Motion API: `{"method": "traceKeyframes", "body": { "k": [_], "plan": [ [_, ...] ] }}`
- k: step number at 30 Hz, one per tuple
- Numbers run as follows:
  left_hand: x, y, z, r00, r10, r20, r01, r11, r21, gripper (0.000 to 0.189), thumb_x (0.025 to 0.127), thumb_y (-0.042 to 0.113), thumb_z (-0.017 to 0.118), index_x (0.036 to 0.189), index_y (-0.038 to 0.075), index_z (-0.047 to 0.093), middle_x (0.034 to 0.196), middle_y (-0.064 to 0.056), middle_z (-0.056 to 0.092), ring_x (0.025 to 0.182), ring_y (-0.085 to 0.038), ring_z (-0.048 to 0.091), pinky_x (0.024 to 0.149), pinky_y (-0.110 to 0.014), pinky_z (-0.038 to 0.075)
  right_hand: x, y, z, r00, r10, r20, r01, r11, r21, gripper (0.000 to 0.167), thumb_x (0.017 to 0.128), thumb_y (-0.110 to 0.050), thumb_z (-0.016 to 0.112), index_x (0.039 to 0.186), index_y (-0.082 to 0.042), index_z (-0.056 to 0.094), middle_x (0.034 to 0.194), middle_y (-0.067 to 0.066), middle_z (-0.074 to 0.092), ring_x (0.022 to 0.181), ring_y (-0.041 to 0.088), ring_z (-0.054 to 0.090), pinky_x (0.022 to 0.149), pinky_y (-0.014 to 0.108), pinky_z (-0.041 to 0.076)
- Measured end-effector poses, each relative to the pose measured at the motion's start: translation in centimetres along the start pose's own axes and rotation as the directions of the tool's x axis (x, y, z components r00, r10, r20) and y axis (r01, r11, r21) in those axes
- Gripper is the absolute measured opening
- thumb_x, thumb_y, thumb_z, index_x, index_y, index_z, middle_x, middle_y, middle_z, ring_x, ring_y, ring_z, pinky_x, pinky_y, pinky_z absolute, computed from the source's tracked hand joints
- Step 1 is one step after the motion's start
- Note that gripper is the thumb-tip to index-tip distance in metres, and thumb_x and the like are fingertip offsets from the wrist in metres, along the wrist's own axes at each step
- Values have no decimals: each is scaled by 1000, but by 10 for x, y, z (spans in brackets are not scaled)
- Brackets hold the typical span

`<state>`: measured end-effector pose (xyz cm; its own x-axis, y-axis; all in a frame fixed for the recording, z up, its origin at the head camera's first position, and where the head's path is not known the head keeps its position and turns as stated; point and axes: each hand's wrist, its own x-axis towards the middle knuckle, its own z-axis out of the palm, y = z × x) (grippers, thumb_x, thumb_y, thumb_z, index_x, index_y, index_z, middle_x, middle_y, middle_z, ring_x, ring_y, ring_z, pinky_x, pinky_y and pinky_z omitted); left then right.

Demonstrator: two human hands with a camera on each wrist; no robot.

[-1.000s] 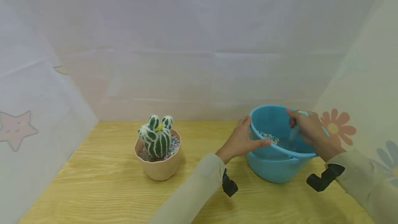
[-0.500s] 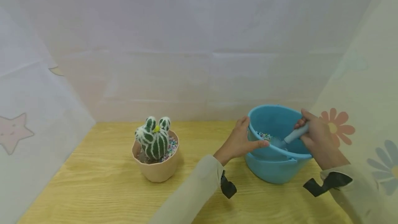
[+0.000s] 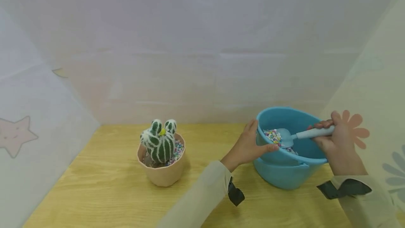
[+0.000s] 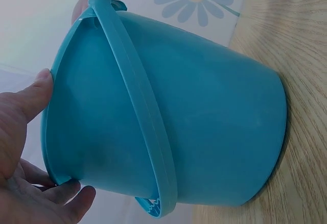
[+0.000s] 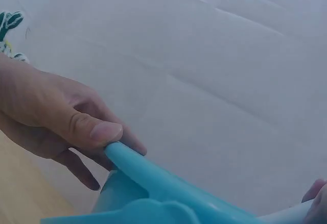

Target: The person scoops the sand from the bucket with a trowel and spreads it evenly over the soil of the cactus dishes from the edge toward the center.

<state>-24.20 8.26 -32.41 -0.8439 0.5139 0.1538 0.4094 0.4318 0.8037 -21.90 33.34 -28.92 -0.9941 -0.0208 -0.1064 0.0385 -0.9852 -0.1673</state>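
A blue bucket point(image 3: 281, 175) stands on the table to the right. My left hand point(image 3: 245, 149) grips its left rim, thumb on the near edge; in the left wrist view, thumb and fingers point(image 4: 64, 191) straddle the rim. My right hand point(image 3: 341, 143), over the bucket's right rim, holds a small shovel point(image 3: 311, 133) by its pale handle. The blue blade point(image 3: 285, 138) points left inside the bucket, against pastel pebbles point(image 3: 272, 135) heaped at the left wall. In the right wrist view, the handle point(image 5: 288, 215) and some right fingers point(image 5: 317, 203) show at the lower right edge.
Left of the hands, a peach pot point(image 3: 164, 175) bears a green-and-white cactus point(image 3: 162, 147) amid similar pebbles. The wood-grain table point(image 3: 104, 185) is enclosed by pale printed sheets point(image 3: 190, 45) at the back and sides.
My right hand has come up and right from inside the bucket to its right rim. The shovel has swung from steep to nearly level, its blade now by the pebbles. The left hand keeps its grip.
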Motion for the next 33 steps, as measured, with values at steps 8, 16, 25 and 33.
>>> {"method": "traceKeyframes", "body": {
  "k": [8, 16, 25, 33],
  "plan": [
    [0, 2, -1, 1000, 10, 6, -10, 999, 33, 96, 86, 49, 65, 155, 12, 8, 161, 1, 6, 147, -21, 17, 115, -42, 30, -3, -3, 1, 1000, -8, 20, 6, 993, 118, 43, 98, -27, 53, 67, 1, 40, 65, 13, 35, 62, 28, 30, 75, 40, 32],
    [1, 1, 0, 1000, 16, 12, -16, 999, 34, 97, 87, 50, 65, 155, 12, 7, 161, 0, 6, 146, -22, 19, 114, -42, 31, -5, -9, 9, 988, -127, 83, 119, 988, 95, 45, 97, -34, 51, 70, 0, 41, 62, 16, 38, 58, 31, 31, 68, 40, 26],
    [1, -2, 1, 1000, 13, 6, -13, 1000, -4, 98, 85, 51, 65, 155, 14, 7, 161, 2, 7, 146, -21, 20, 114, -43, 32, -6, -14, 5, 989, -103, 104, 84, 981, 175, 21, 96, -42, 46, 113, -32, 54, 67, 11, 31, 59, 32, 28, 71, 39, 23],
    [-1, -4, -3, 1000, 14, -2, -14, 1000, 3, 97, 85, 51, 66, 155, 15, 8, 161, 1, 10, 146, -23, 22, 113, -45, 33, -8, -14, 7, 992, -95, 82, 77, 977, 200, 27, 94, -45, 47, 120, -42, 45, 63, 13, 32, 57, 33, 30, 74, 39, 24]
  ]
}}
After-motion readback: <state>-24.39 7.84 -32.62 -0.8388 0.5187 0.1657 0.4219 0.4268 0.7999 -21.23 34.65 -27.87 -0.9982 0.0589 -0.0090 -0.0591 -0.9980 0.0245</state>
